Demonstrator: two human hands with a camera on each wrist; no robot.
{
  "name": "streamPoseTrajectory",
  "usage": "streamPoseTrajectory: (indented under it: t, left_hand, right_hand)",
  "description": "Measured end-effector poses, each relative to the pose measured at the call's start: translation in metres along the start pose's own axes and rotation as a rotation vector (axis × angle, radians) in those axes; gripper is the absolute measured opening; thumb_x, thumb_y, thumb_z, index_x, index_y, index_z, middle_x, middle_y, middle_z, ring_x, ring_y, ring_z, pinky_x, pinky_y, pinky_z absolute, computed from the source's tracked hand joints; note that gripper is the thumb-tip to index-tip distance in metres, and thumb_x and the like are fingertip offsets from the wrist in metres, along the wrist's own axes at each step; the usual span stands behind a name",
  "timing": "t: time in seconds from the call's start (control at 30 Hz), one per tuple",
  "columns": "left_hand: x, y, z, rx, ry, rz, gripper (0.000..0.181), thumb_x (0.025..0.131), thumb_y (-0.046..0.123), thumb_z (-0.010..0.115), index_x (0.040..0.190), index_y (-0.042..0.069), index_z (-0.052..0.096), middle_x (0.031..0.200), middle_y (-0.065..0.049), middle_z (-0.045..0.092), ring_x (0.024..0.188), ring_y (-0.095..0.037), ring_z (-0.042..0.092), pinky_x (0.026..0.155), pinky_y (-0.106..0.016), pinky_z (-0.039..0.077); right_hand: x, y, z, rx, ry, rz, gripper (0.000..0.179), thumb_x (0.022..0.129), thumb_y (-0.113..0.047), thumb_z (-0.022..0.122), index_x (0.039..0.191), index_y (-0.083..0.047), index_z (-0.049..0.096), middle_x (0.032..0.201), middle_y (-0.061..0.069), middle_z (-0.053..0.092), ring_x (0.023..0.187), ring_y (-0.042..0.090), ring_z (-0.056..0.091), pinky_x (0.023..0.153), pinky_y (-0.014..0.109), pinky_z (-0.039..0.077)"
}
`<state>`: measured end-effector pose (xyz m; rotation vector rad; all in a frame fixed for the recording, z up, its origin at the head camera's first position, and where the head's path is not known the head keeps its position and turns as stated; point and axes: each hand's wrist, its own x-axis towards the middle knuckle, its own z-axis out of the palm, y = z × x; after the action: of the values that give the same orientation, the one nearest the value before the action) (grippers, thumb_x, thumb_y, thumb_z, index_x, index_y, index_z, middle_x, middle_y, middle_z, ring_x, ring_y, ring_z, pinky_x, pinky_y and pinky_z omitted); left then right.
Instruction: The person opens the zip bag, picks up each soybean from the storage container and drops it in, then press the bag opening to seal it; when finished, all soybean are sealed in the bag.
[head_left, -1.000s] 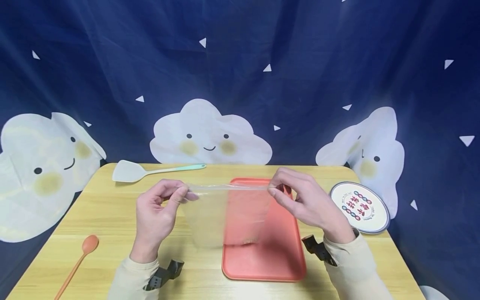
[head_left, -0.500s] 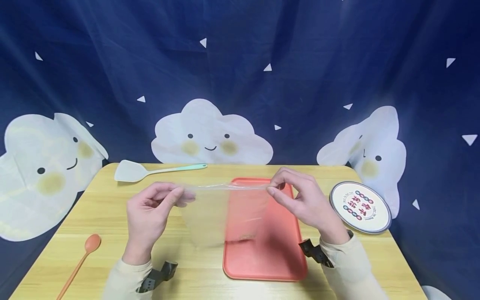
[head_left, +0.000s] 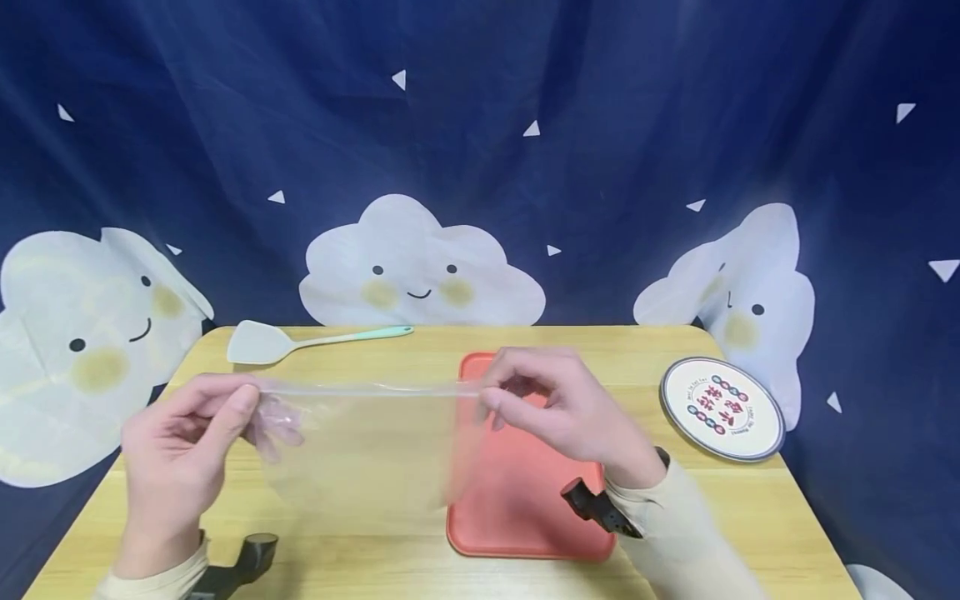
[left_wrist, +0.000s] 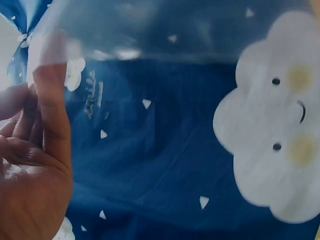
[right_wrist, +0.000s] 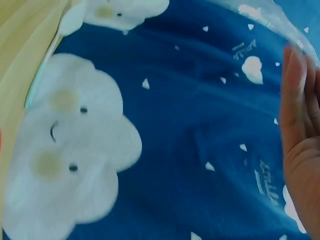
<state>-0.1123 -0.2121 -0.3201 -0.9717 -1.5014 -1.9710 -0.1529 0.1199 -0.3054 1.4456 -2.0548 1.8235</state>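
Observation:
A clear zip bag (head_left: 367, 450) hangs stretched between both hands, its zip edge level at the top. My left hand (head_left: 176, 458) pinches the left top corner between thumb and fingers, some fingers showing through the plastic. At the other top corner, my right hand (head_left: 558, 408) pinches the edge between thumb and forefinger. The bag's lower right part overlaps the red tray (head_left: 532, 533), which lies on the table. Through the left wrist view, the left hand (left_wrist: 37, 140) shows beside the film of the bag. The right hand (right_wrist: 305, 120) stands at the right of its own wrist view.
A white spatula (head_left: 258, 342) with a mint handle lies at the table's back left. An oval plate (head_left: 723, 408) with red lettering sits at the right edge. The wooden table (head_left: 375, 567) ends at a dark blue cloud-print curtain (head_left: 480, 167).
Both hands and the bag have moved left, the left hand further than the right. The bag is stretched wider. The orange spoon at the left is no longer visible.

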Motion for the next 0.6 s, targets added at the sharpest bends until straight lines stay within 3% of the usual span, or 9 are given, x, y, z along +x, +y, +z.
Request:
streamPoseTrajectory:
  t: [0.07, 0.17, 0.27, 0.33, 0.4, 0.6]
  left_hand:
    - [0.001, 0.003, -0.011, 0.086, 0.029, -0.099, 0.013, 0.09, -0.025, 0.045, 0.097, -0.028, 0.055, 0.075, -0.025, 0.068, 0.054, -0.023, 0.066, 0.045, -0.026, 0.053]
    - [0.002, -0.005, -0.032, 0.28, 0.057, -0.342, 0.013, 0.097, -0.012, 0.05, 0.102, -0.02, 0.059, 0.075, -0.022, 0.069, 0.058, -0.023, 0.067, 0.043, -0.029, 0.053]
    - [0.002, -0.028, -0.056, 0.496, 0.017, -0.613, 0.02, 0.101, 0.009, 0.055, 0.106, -0.009, 0.061, 0.078, -0.017, 0.071, 0.064, -0.021, 0.069, 0.046, -0.032, 0.055]
    - [0.0, -0.05, -0.071, 0.578, -0.022, -0.725, 0.025, 0.102, 0.016, 0.056, 0.107, -0.008, 0.06, 0.079, -0.014, 0.072, 0.067, -0.019, 0.07, 0.05, -0.033, 0.057]
    - [-0.003, -0.073, -0.082, 0.615, -0.044, -0.79, 0.028, 0.103, 0.019, 0.054, 0.109, -0.008, 0.058, 0.079, -0.011, 0.072, 0.067, -0.018, 0.07, 0.052, -0.033, 0.057]
    - [-0.013, -0.13, -0.098, 0.668, 0.042, -0.877, 0.03, 0.103, 0.016, 0.05, 0.112, -0.012, 0.057, 0.076, -0.007, 0.07, 0.063, -0.012, 0.066, 0.053, -0.031, 0.057]
  right_hand:
    - [0.006, 0.006, 0.009, 0.108, -0.017, 0.103, 0.012, 0.095, 0.003, 0.059, 0.09, -0.006, 0.065, 0.081, 0.007, 0.068, 0.067, 0.022, 0.066, 0.059, 0.038, 0.058]
    - [0.015, 0.031, 0.021, 0.225, -0.025, 0.254, 0.01, 0.099, -0.004, 0.058, 0.09, -0.002, 0.063, 0.081, 0.013, 0.068, 0.071, 0.03, 0.067, 0.062, 0.046, 0.058]
    - [0.022, 0.07, 0.031, 0.263, -0.019, 0.399, 0.013, 0.099, -0.009, 0.059, 0.092, 0.001, 0.063, 0.082, 0.016, 0.066, 0.076, 0.035, 0.068, 0.064, 0.049, 0.058]
    - [0.025, 0.096, 0.036, 0.249, -0.007, 0.483, 0.014, 0.099, -0.01, 0.06, 0.094, 0.003, 0.063, 0.082, 0.016, 0.065, 0.079, 0.037, 0.067, 0.065, 0.049, 0.058]
    - [0.027, 0.119, 0.04, 0.219, 0.013, 0.553, 0.015, 0.099, -0.011, 0.06, 0.095, 0.003, 0.064, 0.083, 0.017, 0.065, 0.081, 0.039, 0.066, 0.066, 0.047, 0.058]
    - [0.03, 0.167, 0.048, 0.108, 0.07, 0.663, 0.016, 0.099, -0.012, 0.06, 0.094, 0.002, 0.065, 0.085, 0.017, 0.066, 0.086, 0.046, 0.063, 0.072, 0.053, 0.056]
